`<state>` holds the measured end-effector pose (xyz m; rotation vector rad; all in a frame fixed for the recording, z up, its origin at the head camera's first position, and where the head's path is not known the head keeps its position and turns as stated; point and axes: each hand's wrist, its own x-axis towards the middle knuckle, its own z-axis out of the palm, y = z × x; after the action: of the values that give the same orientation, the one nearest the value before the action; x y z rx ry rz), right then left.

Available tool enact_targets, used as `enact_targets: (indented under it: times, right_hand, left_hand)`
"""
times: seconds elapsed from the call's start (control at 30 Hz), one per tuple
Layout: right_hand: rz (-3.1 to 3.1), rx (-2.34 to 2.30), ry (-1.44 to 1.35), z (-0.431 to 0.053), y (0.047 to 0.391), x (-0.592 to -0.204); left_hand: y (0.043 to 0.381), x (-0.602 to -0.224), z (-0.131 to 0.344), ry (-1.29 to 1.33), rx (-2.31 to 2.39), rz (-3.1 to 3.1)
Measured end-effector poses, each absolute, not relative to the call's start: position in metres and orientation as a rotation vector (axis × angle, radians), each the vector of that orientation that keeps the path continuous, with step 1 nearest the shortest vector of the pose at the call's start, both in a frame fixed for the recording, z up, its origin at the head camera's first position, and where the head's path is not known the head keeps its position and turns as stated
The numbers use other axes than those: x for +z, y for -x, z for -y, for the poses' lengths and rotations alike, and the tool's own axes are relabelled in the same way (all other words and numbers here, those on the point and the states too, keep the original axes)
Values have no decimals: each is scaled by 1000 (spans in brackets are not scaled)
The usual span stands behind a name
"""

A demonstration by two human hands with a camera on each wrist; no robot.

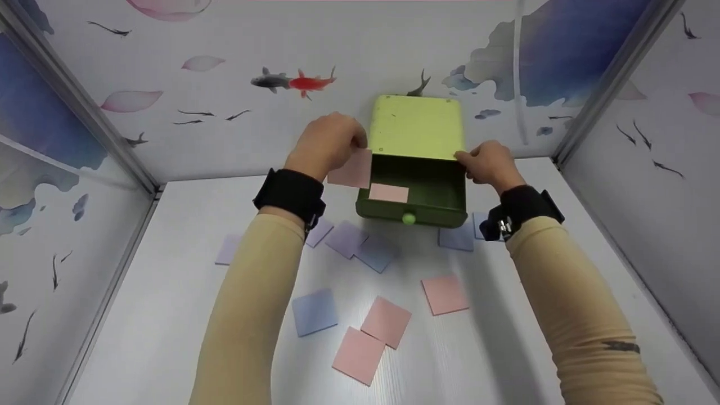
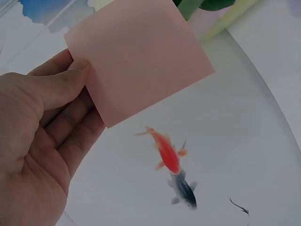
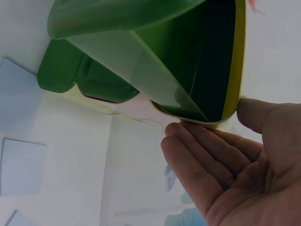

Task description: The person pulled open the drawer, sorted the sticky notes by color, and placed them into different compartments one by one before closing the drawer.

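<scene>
My left hand (image 1: 329,143) pinches a pink square sticky note (image 1: 353,171) at one edge, thumb on its face and fingers behind. The note is raised beside the left side of a small chest (image 1: 416,126) with a yellow-green top. The chest's dark green top drawer (image 1: 439,218) is pulled out, its round knob (image 1: 409,219) facing me. Inside the drawer, at the left, is another pink note (image 1: 388,193). My right hand (image 1: 489,163) holds the chest's front right corner, with the thumb (image 3: 254,115) on one side and the fingers (image 3: 207,160) on the other.
Lower green drawers (image 3: 106,82) appear in the right wrist view. Several pink squares (image 1: 360,355), blue squares (image 1: 315,313) and purple squares (image 1: 346,239) lie scattered on the white table (image 1: 180,292). Behind the chest rises a wall (image 1: 337,34) printed with fish.
</scene>
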<state>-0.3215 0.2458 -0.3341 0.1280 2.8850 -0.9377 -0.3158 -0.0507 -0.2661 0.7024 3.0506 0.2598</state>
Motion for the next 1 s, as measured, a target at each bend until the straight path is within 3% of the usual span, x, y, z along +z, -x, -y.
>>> enact_targets:
  times: [0.43,1.0]
  right_hand:
    - [-2894,-943,-144,-246,323,-335]
    - [-2887,-936,-171,-246,322,-336]
  left_hand:
    - [318,-287,-10,-876,210,-2999]
    - [322,-319,-19,-883,286,-2893]
